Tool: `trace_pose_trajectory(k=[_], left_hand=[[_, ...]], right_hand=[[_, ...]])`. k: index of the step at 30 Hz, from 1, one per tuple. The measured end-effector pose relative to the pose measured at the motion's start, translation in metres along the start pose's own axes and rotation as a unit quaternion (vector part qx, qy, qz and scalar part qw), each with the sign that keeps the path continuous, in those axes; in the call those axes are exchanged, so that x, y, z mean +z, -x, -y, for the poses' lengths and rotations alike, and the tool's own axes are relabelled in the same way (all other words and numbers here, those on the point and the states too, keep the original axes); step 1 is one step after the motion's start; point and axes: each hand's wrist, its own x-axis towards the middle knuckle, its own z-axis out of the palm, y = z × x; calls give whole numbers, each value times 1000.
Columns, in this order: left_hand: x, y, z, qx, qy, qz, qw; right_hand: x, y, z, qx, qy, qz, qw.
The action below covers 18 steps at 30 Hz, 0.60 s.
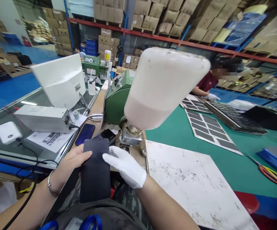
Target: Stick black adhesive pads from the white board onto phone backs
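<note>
A flat black rectangular panel [95, 174], plain on its face and shaped like a large phone, is held upright in front of my lap. My bare left hand [74, 159] grips its upper left edge, thumb on the face and the other fingers hidden behind. On the opposite edge, my white-gloved right hand [126, 164] pinches the panel's upper right side. Just beyond it lie a dark blue phone-like slab [85, 134] and a small stack of black pieces [108, 135]. A green machine [116, 99] stands ahead, with an upturned cloudy plastic bottle [162, 86] on its metal head.
Left, a white monitor [61, 80], a grey power box [42, 119] and cables occupy a glass-topped bench. Right, a marked white board [191, 182], scissors [270, 174] and sheets of black panels [207, 127] lie on a green table [167, 134]. A co-worker's gloved hand [212, 97] is beyond.
</note>
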Motion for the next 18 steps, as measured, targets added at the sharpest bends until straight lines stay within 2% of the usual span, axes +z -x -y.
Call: trace_pose_trajectory(k=[3, 6, 9, 10, 11, 13, 15, 18], left_hand=[[0, -3, 5, 18, -62, 59, 996], [7, -12, 18, 4, -184, 158, 970], [16, -24, 37, -28, -261, 282, 923], [19, -29, 43, -37, -270, 300, 914], [23, -34, 47, -43, -268, 302, 914], [34, -45, 51, -47, -231, 275, 932], [47, -56, 48, -36, -153, 239, 958], [70, -69, 41, -26, -58, 207, 976]], right_hand=[[-9, -1, -1, 22, 87, -30, 995], [-22, 12, -7, 56, 164, -110, 979], [-42, 35, -16, 59, 129, -188, 972], [-50, 44, -20, 53, 108, -221, 968], [-58, 54, -23, 45, 83, -248, 964], [-74, 72, -28, 24, 27, -266, 963], [-86, 87, -30, 17, -28, -249, 968], [-100, 102, -28, 37, -76, -242, 967]])
